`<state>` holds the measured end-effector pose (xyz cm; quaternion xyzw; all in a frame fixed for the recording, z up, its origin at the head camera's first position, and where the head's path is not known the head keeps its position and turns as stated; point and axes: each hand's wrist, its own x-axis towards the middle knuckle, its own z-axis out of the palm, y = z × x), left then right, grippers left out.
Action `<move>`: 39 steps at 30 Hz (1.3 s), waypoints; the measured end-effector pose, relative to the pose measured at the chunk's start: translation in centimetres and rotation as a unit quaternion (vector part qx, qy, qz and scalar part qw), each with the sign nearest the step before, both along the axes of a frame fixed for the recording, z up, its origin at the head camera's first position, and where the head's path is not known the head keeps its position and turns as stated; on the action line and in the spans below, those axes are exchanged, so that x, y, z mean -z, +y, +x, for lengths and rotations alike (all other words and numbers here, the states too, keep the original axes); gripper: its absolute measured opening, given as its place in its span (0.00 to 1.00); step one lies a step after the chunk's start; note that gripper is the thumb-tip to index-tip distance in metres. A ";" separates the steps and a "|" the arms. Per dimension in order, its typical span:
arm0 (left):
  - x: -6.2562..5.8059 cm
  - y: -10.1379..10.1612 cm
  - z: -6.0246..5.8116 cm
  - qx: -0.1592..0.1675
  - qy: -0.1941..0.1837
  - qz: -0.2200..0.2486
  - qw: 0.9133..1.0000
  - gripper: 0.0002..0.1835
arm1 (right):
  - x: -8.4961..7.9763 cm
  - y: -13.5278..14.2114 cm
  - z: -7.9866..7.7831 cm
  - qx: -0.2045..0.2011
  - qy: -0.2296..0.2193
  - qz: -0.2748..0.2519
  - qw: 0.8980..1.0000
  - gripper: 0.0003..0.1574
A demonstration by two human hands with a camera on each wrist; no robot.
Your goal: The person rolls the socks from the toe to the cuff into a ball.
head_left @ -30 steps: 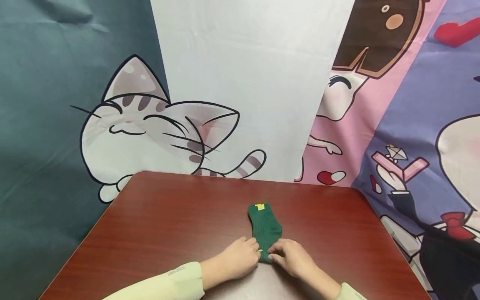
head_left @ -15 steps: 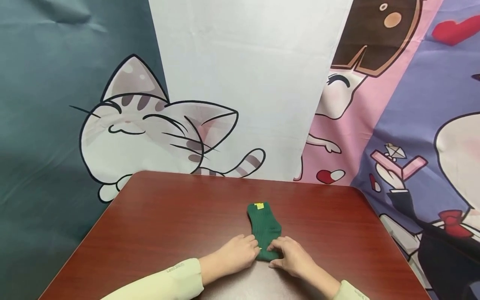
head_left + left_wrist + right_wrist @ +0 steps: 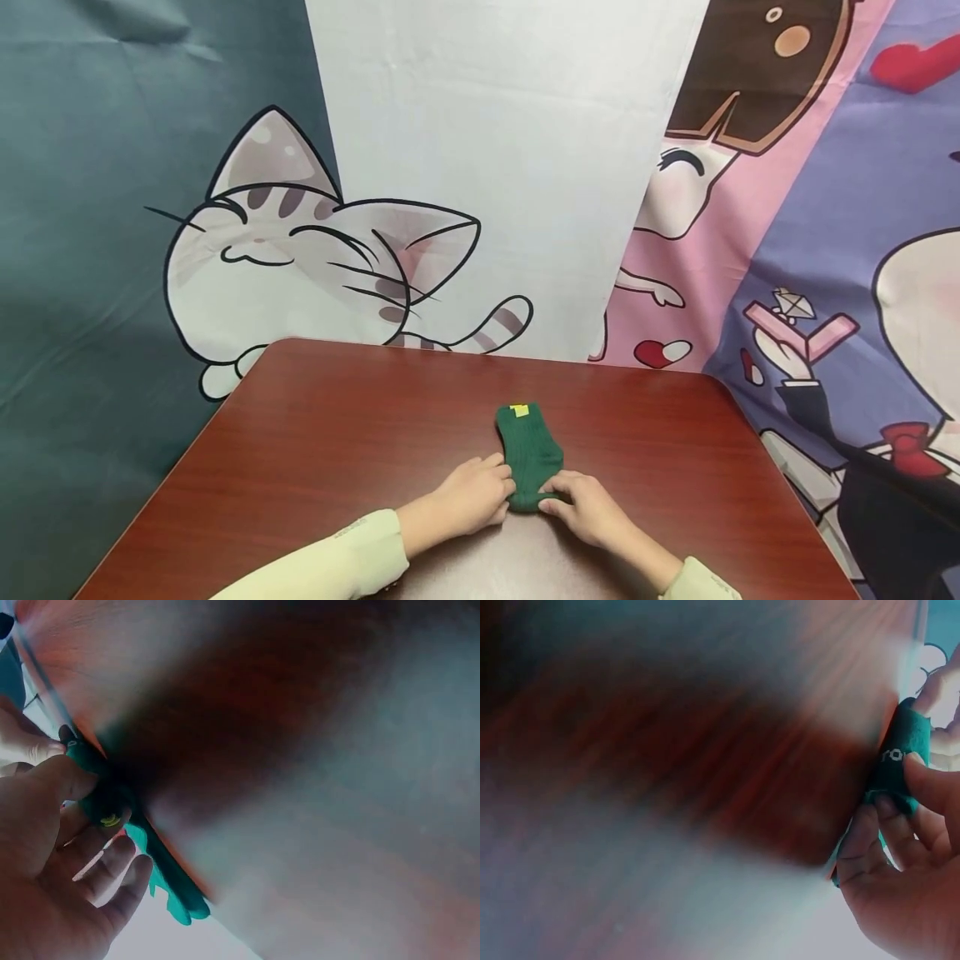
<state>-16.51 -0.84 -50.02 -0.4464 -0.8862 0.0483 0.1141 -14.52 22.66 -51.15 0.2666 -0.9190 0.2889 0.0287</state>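
Observation:
A green ribbed sock [image 3: 531, 450] lies on the table, a yellow tag [image 3: 520, 410] at its far end. Its near end is turned up into a thick roll, which in the right wrist view [image 3: 900, 754] shows pale lettering. My left hand [image 3: 474, 495] pinches the roll's left side, thumb on the near face and fingers behind. On the other side, my right hand [image 3: 588, 507] pinches the roll between thumb and fingers. A small yellow mark [image 3: 110, 820] shows on the green cloth by the left fingers. Parts of the roll are hidden under the fingers.
The reddish-brown wooden table [image 3: 360, 417] carries the sock near its middle. Behind its far edge hangs a printed cloth backdrop [image 3: 480, 167] with a cartoon cat and other figures. Pale sleeves [image 3: 330, 554] cover both forearms.
The sock's near end has been rolled further up, so the sock looks shorter and its near edge lies farther away. Both hands have shifted slightly forward with it.

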 end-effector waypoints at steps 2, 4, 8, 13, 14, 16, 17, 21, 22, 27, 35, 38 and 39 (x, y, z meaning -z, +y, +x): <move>-0.1 -0.1 -0.2 -0.003 -0.017 0.007 1.000 0.07 | -0.1 0.1 -0.1 0.008 -0.018 -0.005 1.000 0.04; -0.1 -0.3 -0.3 -0.003 -0.037 0.015 0.999 0.07 | -0.1 0.2 -0.2 0.014 -0.036 -0.006 0.999 0.06; -0.2 -0.4 -0.5 -0.004 -0.077 0.031 0.997 0.07 | -0.2 0.3 -0.1 0.029 -0.079 -0.003 0.996 0.08; -0.3 -0.4 -0.9 -0.029 -0.150 0.057 0.987 0.11 | -0.5 0.4 -0.3 0.038 -0.116 -0.012 0.992 0.09; -0.3 -0.4 -1.1 -0.036 -0.166 0.062 0.984 0.11 | -0.5 0.4 -0.4 0.039 -0.121 -0.014 0.992 0.09; -0.4 -0.4 -1.2 -0.051 -0.197 0.076 0.976 0.11 | -0.6 0.4 -0.6 0.043 -0.129 -0.018 0.991 0.08; -0.4 -0.4 -1.3 -0.058 -0.212 0.083 0.972 0.11 | -0.7 0.4 -0.7 0.045 -0.131 -0.019 0.990 0.07; -0.4 -0.5 -1.5 -0.075 -0.262 0.111 0.956 0.11 | -0.8 0.3 -0.7 0.050 -0.136 -0.020 0.989 0.06; -0.4 -0.5 -1.5 -0.078 -0.271 0.118 0.952 0.11 | -0.8 0.3 -0.6 0.050 -0.136 -0.020 0.989 0.06; -0.2 -0.7 -1.6 -0.090 -0.305 0.150 0.936 0.09 | -0.7 0.4 -0.5 0.041 -0.121 -0.016 0.992 0.07; 0.1 -0.6 -1.5 -0.105 -0.289 0.174 0.935 0.06 | -0.8 0.1 0.1 0.061 -0.056 -0.011 0.997 0.09; 0.1 -0.5 -1.4 -0.116 -0.277 0.174 0.938 0.06 | -0.9 0.0 0.5 0.069 -0.032 -0.005 0.997 0.11; 0.1 -0.4 -1.4 -0.118 -0.275 0.172 0.938 0.06 | -0.9 0.0 0.5 0.067 -0.029 -0.001 0.997 0.12</move>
